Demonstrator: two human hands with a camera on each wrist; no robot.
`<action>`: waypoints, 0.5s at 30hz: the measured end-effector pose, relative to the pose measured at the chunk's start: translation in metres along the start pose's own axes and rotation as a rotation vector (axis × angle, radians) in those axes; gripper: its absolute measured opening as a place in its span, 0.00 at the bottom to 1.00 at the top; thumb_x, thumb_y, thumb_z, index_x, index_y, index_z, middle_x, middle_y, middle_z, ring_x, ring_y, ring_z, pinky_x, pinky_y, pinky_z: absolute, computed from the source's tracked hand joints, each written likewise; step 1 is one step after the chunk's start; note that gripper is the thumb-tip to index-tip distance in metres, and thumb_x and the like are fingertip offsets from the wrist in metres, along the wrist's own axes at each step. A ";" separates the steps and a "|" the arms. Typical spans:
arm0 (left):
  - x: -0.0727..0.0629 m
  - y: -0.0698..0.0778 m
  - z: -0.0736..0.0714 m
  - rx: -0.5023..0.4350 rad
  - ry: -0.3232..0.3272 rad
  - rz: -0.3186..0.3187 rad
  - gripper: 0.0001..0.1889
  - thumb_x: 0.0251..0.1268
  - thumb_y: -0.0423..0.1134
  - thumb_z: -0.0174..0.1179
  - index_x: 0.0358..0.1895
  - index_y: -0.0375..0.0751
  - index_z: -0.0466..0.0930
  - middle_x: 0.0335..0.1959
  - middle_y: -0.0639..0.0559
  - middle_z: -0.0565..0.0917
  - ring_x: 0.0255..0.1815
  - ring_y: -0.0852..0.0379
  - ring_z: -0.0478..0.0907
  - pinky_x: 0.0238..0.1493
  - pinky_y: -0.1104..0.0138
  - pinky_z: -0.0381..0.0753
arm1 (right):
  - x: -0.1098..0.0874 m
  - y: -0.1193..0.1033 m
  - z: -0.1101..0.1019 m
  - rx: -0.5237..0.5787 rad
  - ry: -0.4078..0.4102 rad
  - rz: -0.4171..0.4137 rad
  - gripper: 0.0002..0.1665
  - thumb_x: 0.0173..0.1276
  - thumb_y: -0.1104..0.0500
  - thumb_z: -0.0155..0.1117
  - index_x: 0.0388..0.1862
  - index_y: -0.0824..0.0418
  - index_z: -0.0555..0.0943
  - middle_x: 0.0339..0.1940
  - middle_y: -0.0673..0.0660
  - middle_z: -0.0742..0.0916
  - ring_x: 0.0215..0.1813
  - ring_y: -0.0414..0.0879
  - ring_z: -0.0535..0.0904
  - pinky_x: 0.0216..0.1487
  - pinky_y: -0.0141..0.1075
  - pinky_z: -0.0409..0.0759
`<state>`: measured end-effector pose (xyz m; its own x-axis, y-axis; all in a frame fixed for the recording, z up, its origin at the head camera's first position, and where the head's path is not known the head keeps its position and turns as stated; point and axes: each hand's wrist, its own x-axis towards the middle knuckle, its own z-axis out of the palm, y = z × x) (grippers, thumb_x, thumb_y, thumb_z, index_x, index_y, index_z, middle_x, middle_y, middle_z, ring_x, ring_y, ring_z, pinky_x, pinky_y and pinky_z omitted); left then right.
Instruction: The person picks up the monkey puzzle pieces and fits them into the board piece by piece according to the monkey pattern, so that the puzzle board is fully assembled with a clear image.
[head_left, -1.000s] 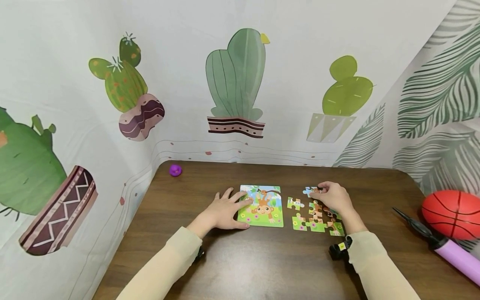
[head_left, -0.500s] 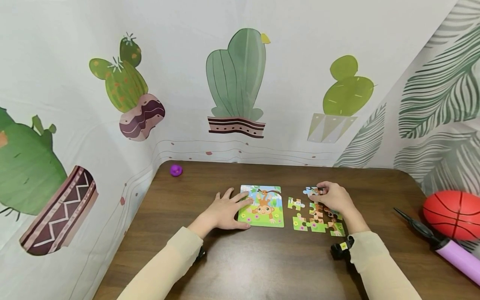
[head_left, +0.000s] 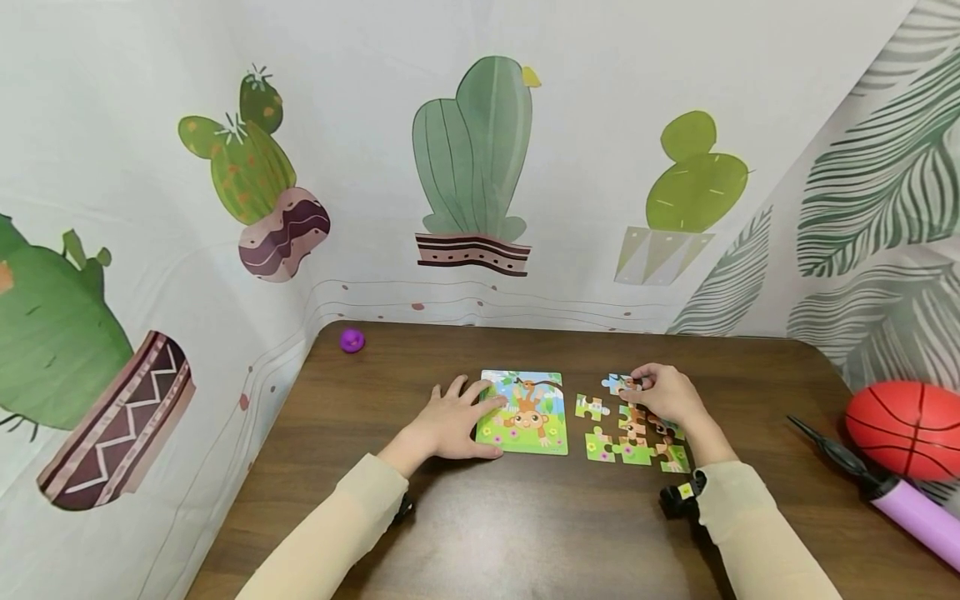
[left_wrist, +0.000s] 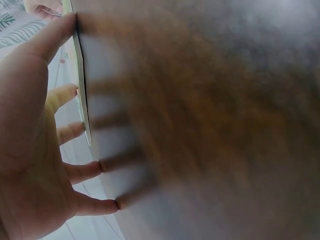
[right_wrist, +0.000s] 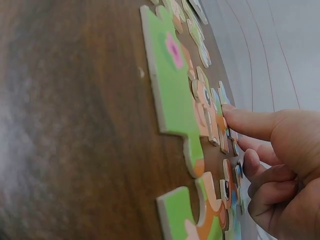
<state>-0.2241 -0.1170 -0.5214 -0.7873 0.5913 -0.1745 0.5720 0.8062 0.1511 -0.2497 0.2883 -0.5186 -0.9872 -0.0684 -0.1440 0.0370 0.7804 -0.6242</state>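
My left hand [head_left: 457, 421] is spread with its fingers apart. Its index and middle fingertips rest on the left part of a square monkey picture board [head_left: 536, 437], and the other fingertips touch the table beside it. To the right lie cardboard jigsaw pieces [head_left: 636, 452], some joined along the lower rows. My right hand [head_left: 670, 392] pinches a jigsaw piece with blue on it [head_left: 615, 383] at the top of the group, thumb on its near side. In the right wrist view, the thumb [right_wrist: 250, 122] touches the far pieces; the hand partly hides the right-hand pieces.
A loose jigsaw piece [head_left: 590, 407] lies between the board and the group. The purple ring-shaped thing [head_left: 351, 340] sits at the table's far left corner. At the right are a red ball [head_left: 903, 429] and a pump with a lilac barrel [head_left: 918, 517]. A cactus-print cloth hangs behind.
The blue jigsaw piece at the top has shifted slightly left with my right fingers. My left hand stays nearly still on the board.
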 end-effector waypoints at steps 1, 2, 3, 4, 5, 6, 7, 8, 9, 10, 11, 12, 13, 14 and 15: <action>0.000 0.000 0.000 0.000 0.001 -0.001 0.46 0.61 0.80 0.54 0.82 0.69 0.59 0.84 0.55 0.53 0.82 0.33 0.48 0.68 0.27 0.58 | 0.000 0.000 0.000 0.000 0.002 -0.002 0.30 0.70 0.47 0.74 0.58 0.69 0.80 0.37 0.57 0.78 0.32 0.50 0.72 0.35 0.43 0.70; 0.000 0.000 0.000 -0.003 0.004 -0.001 0.46 0.61 0.80 0.54 0.82 0.68 0.59 0.84 0.56 0.52 0.82 0.33 0.48 0.68 0.27 0.58 | 0.000 0.000 0.000 -0.001 0.004 -0.003 0.29 0.70 0.48 0.74 0.58 0.68 0.80 0.37 0.57 0.78 0.32 0.50 0.72 0.35 0.43 0.70; 0.000 0.001 0.000 -0.006 0.005 -0.002 0.47 0.61 0.80 0.55 0.82 0.68 0.59 0.84 0.57 0.52 0.82 0.33 0.48 0.68 0.27 0.57 | 0.000 -0.001 0.000 0.001 0.007 -0.004 0.29 0.70 0.48 0.74 0.58 0.68 0.80 0.37 0.57 0.78 0.32 0.50 0.72 0.35 0.43 0.70; 0.000 0.001 0.000 -0.009 0.004 -0.003 0.47 0.61 0.79 0.55 0.82 0.67 0.59 0.85 0.57 0.52 0.82 0.34 0.48 0.68 0.27 0.57 | -0.001 -0.001 0.000 0.003 0.008 -0.004 0.29 0.70 0.48 0.74 0.58 0.68 0.80 0.38 0.57 0.78 0.33 0.50 0.72 0.36 0.43 0.71; 0.000 0.001 0.000 -0.012 0.006 -0.003 0.47 0.61 0.79 0.55 0.82 0.67 0.59 0.85 0.58 0.52 0.82 0.33 0.48 0.68 0.27 0.57 | -0.001 -0.001 0.001 0.003 0.011 -0.004 0.29 0.70 0.48 0.74 0.57 0.68 0.80 0.38 0.57 0.78 0.33 0.51 0.73 0.36 0.44 0.71; 0.000 0.001 0.000 -0.013 0.005 -0.004 0.47 0.61 0.79 0.55 0.82 0.66 0.59 0.85 0.58 0.52 0.82 0.33 0.48 0.68 0.27 0.57 | -0.002 -0.002 0.001 0.002 0.012 -0.005 0.29 0.70 0.48 0.74 0.58 0.68 0.79 0.39 0.58 0.79 0.33 0.51 0.73 0.36 0.44 0.71; 0.000 0.001 0.000 -0.014 0.004 -0.004 0.47 0.61 0.79 0.56 0.82 0.66 0.59 0.85 0.58 0.52 0.82 0.33 0.48 0.68 0.27 0.57 | -0.002 -0.002 0.001 0.001 0.016 -0.002 0.28 0.70 0.48 0.74 0.58 0.67 0.79 0.40 0.58 0.79 0.34 0.51 0.73 0.37 0.44 0.71; -0.001 0.001 -0.001 -0.015 0.004 -0.005 0.47 0.61 0.79 0.56 0.82 0.66 0.59 0.85 0.58 0.53 0.82 0.33 0.48 0.68 0.27 0.57 | -0.002 -0.002 0.001 0.001 0.017 -0.005 0.29 0.70 0.48 0.74 0.58 0.67 0.79 0.41 0.59 0.80 0.35 0.52 0.74 0.37 0.45 0.72; -0.001 0.001 -0.001 -0.016 0.005 -0.004 0.48 0.61 0.79 0.56 0.82 0.66 0.59 0.85 0.58 0.53 0.82 0.33 0.48 0.68 0.27 0.57 | -0.003 -0.002 0.001 0.000 0.021 -0.005 0.28 0.70 0.48 0.74 0.58 0.66 0.79 0.43 0.60 0.80 0.36 0.53 0.74 0.38 0.45 0.72; -0.001 0.001 -0.001 -0.018 0.007 -0.004 0.48 0.61 0.79 0.56 0.82 0.65 0.60 0.84 0.58 0.53 0.82 0.33 0.48 0.68 0.27 0.57 | -0.003 -0.001 0.002 -0.001 0.022 -0.006 0.28 0.70 0.48 0.73 0.59 0.66 0.79 0.45 0.61 0.80 0.38 0.53 0.75 0.39 0.45 0.73; 0.000 0.001 0.000 -0.016 0.006 -0.005 0.48 0.61 0.79 0.56 0.82 0.65 0.59 0.84 0.57 0.53 0.82 0.33 0.48 0.68 0.27 0.57 | -0.003 -0.001 0.002 -0.001 0.024 -0.007 0.28 0.71 0.48 0.73 0.59 0.65 0.79 0.47 0.61 0.81 0.39 0.54 0.76 0.39 0.45 0.73; 0.000 0.001 0.000 -0.013 0.004 -0.006 0.48 0.61 0.79 0.56 0.82 0.65 0.59 0.84 0.57 0.53 0.82 0.33 0.48 0.68 0.27 0.57 | -0.003 -0.001 0.002 0.001 0.025 -0.008 0.28 0.71 0.48 0.73 0.59 0.65 0.78 0.48 0.62 0.81 0.40 0.54 0.76 0.40 0.46 0.74; 0.000 0.000 0.001 -0.007 0.001 -0.007 0.48 0.61 0.79 0.55 0.83 0.66 0.58 0.85 0.57 0.53 0.82 0.33 0.48 0.68 0.27 0.57 | -0.003 -0.001 0.003 0.002 0.028 -0.008 0.28 0.71 0.48 0.73 0.59 0.65 0.78 0.50 0.63 0.81 0.42 0.55 0.77 0.40 0.46 0.74; 0.000 0.000 0.001 -0.004 -0.002 -0.008 0.48 0.61 0.79 0.55 0.83 0.66 0.57 0.85 0.57 0.52 0.82 0.33 0.47 0.68 0.27 0.56 | -0.003 -0.001 0.003 0.002 0.029 -0.011 0.28 0.71 0.48 0.72 0.60 0.64 0.78 0.51 0.63 0.81 0.42 0.55 0.77 0.41 0.46 0.74; 0.000 0.000 0.001 -0.002 -0.004 -0.010 0.49 0.61 0.79 0.55 0.83 0.65 0.57 0.85 0.56 0.52 0.82 0.33 0.47 0.68 0.27 0.56 | -0.003 -0.001 0.004 0.003 0.033 -0.010 0.27 0.71 0.48 0.72 0.60 0.64 0.78 0.52 0.63 0.81 0.43 0.55 0.77 0.41 0.46 0.75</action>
<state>-0.2242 -0.1170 -0.5228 -0.7917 0.5837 -0.1802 0.5640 0.8118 0.1512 -0.2458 0.2856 -0.5206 -0.9920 -0.0556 -0.1129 0.0279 0.7780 -0.6276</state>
